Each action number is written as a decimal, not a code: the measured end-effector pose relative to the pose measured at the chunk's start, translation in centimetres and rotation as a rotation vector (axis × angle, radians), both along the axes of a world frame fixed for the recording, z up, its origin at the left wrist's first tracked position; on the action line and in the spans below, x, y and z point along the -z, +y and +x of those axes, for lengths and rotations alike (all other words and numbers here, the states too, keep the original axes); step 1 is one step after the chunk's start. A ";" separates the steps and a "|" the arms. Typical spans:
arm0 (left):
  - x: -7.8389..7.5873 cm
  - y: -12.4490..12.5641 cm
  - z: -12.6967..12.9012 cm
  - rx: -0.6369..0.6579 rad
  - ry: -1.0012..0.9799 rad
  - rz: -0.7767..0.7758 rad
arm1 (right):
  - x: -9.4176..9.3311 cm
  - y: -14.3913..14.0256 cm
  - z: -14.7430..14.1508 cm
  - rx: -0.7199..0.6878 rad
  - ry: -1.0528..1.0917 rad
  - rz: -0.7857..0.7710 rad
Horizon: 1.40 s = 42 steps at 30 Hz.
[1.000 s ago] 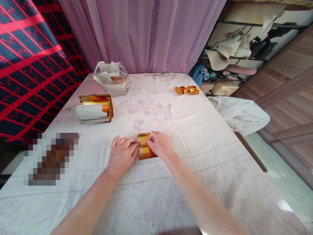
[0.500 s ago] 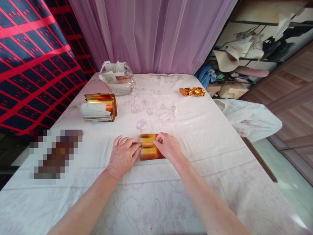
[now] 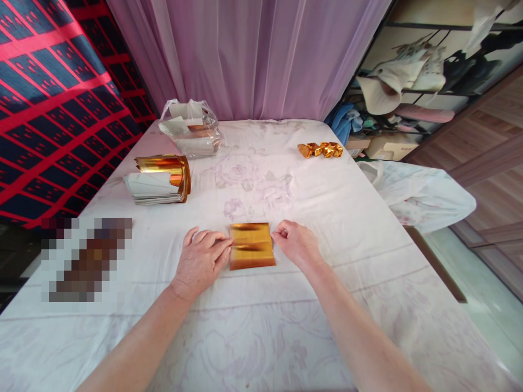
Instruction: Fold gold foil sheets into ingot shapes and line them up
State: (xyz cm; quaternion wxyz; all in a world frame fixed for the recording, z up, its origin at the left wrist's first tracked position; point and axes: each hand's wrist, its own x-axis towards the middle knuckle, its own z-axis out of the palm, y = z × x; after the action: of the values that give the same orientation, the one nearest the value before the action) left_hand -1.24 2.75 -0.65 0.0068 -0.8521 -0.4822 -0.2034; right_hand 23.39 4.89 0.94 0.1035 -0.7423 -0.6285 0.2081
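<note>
**Gold foil sheet flat between two hands**

Pale floral cloth covers the table (image 3: 368, 261), w/ a mauve curtain (image 3: 253, 54) hanging behind its far edge.

Gold foil sheet (image 3: 250, 246) lies flat on the cloth near the front middle, a crease line across its centre. Left hand (image 3: 200, 262) rests palm down just left of it, fingers loosely spread, fingertips pressing on the sheet's left edge; holds nothing. Right hand (image 3: 297, 245) sits just right of the sheet, fingers curled in to a loose fist, thumb side toward the foil's right edge; can't tell if it touches, & nothing seen in its grip.

Further out, left: stack of foil papers (image 3: 157, 179), white side up w/ gold top sheets curling over. Behind that, clear plastic bag (image 3: 190, 128) w/ more paper inside, near the curtain. Far right side of table: small row of folded gold pieces (image 3: 320, 149), well apart from the hands. Off the table's right edge, a white bag (image 3: 420, 193). Red-and-navy patterned fabric (image 3: 49, 98) on the left; cluttered shelves (image 3: 412, 81) at upper right.
</note>
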 end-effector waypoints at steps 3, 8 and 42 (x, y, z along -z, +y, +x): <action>-0.1 0.0 0.0 -0.002 0.005 -0.002 | 0.5 -0.2 0.7 0.015 0.029 0.039; -0.1 0.0 0.1 0.002 0.014 0.002 | 1.4 -1.6 0.4 -0.024 0.144 0.304; 0.2 -1.2 1.7 0.148 0.057 0.024 | 2.5 -3.3 -0.8 -0.389 -0.088 0.451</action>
State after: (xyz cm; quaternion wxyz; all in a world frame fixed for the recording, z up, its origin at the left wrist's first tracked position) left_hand 0.51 1.52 -0.81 0.0157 -0.8907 -0.4152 -0.1845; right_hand 22.59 1.56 -1.57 0.1968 -0.5746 -0.7930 0.0467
